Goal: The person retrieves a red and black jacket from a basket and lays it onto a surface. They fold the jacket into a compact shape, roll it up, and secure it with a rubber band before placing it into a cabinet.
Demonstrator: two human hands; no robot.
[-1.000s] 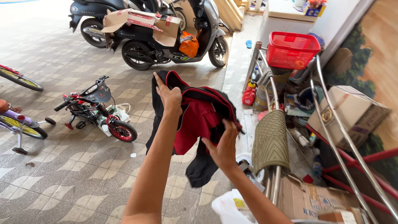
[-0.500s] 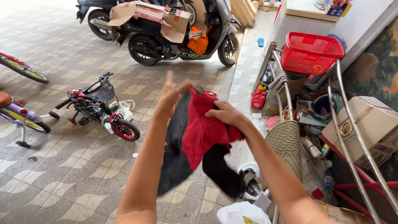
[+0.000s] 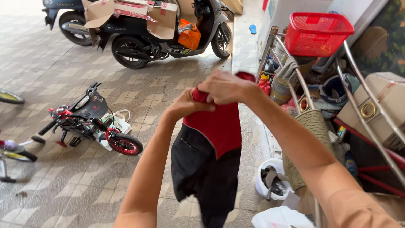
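Both my hands hold a red and black garment up by its top edge, in the middle of the frame.

The fingers of my left hand (image 3: pixel 185 105) are closed on the red cloth at the top, and my right hand (image 3: pixel 225 86) is closed on it just beside, the two hands touching. The red and black garment (image 3: pixel 209 156) hangs straight down from them – red part above, black part below – free in the air over the tiled floor (image 3: pixel 63 181). I judge it is already lifted and let hang open, but not yet put on anything. At the right of the frame stands a metal rack (image 3: pixel 371 109) with a red basket (image 3: pixel 318 31) on top; at the left lies a small toy motorbike (image 3: pixel 90 124), and a scooter (image 3: pixel 160 36) is parked at the top.
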